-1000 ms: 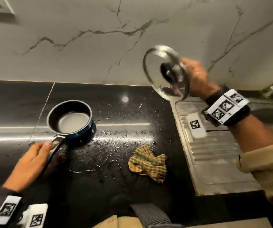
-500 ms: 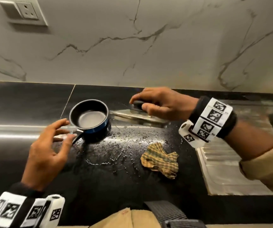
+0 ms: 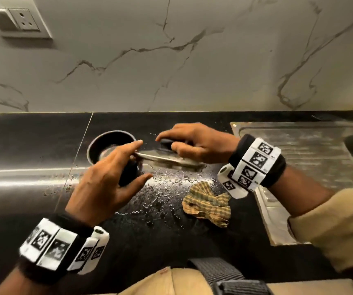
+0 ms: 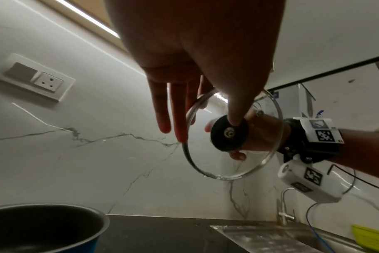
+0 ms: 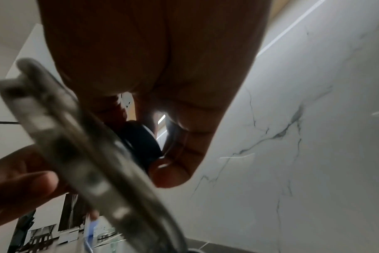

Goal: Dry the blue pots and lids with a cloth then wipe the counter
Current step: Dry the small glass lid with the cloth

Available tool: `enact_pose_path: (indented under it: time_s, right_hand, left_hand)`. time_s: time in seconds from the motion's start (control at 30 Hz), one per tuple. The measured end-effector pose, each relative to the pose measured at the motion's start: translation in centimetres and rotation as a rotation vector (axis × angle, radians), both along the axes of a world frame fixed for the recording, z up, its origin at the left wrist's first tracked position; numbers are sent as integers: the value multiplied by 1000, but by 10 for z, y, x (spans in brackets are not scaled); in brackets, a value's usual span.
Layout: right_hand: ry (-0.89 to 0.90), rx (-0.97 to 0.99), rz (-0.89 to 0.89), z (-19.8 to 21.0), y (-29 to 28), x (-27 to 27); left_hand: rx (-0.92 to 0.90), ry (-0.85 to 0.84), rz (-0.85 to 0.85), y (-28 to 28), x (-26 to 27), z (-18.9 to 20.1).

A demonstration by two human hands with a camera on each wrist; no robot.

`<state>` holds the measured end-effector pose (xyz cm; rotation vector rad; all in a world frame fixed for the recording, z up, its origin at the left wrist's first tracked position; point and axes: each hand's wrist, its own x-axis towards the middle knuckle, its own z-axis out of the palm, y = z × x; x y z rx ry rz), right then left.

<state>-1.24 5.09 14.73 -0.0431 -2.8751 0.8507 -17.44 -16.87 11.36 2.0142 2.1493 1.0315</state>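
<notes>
Item: glass lid [image 3: 169,159], steel-rimmed, black knob [image 4: 227,133]. We find it held low above the wet black tabletop [image 3: 160,207], just right of the blue pot [image 3: 111,145].

Right hand [image 3: 194,143]: fingers [image 5: 180,150] curled round the knob, gripping it.

Left hand [image 3: 105,184]: fingers [image 4: 162,109] straight and spread, tips touching the lid's left rim, thumb apart below; we see no closed grip.

Blue pot: upright on the tabletop, dark inside, partly hidden behind the left hand.

Cloth [image 3: 206,204]: yellow checked, crumpled, lying on the tabletop near the sink drainboard [image 3: 312,150], apart from both hands.

Wall: marbled panel with a socket plate [image 3: 20,22].
</notes>
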Motion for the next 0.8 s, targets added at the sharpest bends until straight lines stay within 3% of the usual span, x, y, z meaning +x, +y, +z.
enact_pose_path:
  time_s: [0.13, 0.23, 0.3, 0.4, 0.47, 0.67, 0.73, 0.8]
  right_hand:
    - [-9, 1, 2, -2, 2, -2]
    - [-45, -49, -20, -24, 2, 2]
    - [-33, -129, -97, -32, 7, 9]
    - [31, -137, -276, -42, 16, 28]
    - [-60, -71, -355, -59, 16, 47]
    - [-469, 237, -255, -141, -25, 86]
    - [-536, 292, -278, -158, -36, 88]
    - [-492, 272, -316, -172, -43, 87]
  left_hand:
    - [115, 233, 73, 14, 2, 11]
    - [46, 443, 29, 27, 2, 7]
    - [-20, 472, -9, 29, 3, -4]
    - [-81, 268, 40, 23, 1, -26]
    - [-134, 93, 110, 18, -3, -47]
    - [-299, -548, 272, 16, -11, -76]
    - [-314, -635, 282, 18, -12, -84]
    - [-326, -696, 291, 19, -13, -93]
